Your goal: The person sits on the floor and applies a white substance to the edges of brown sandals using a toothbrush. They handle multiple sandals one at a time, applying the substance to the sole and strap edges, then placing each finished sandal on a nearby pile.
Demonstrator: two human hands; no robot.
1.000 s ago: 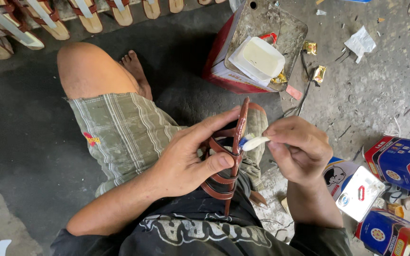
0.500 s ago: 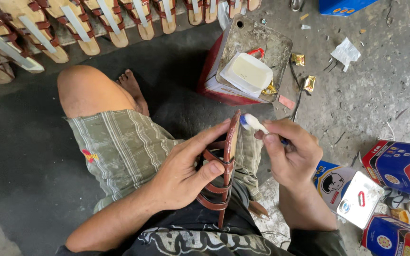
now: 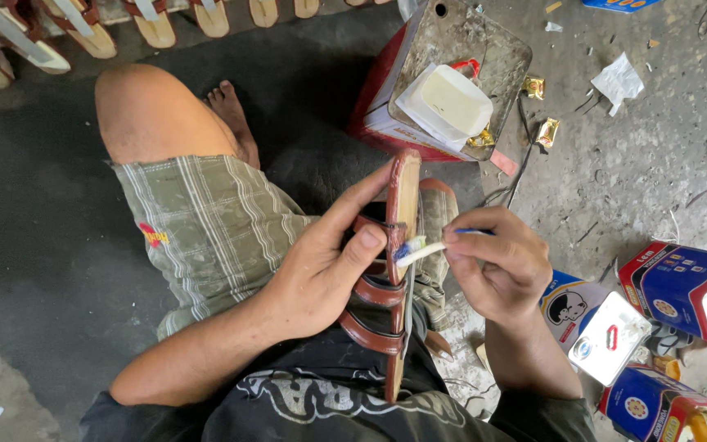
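Head view: blue-red cartons (floor, right)

A grey concrete floor, stained and scattered with scraps, fills the right side; a dark mat covers the left. Along the top edge runs a row of unfinished sandals with pale soles and brown straps. Near the top centre sits a red metal tin with a dented lid, and on it a white rectangular tub holding a cream-coloured paste — possibly glue. Two small gold wrappers and a crumpled white paper lie close by. At the lower right, blue-and-red cartons cluster around a flat white packet.
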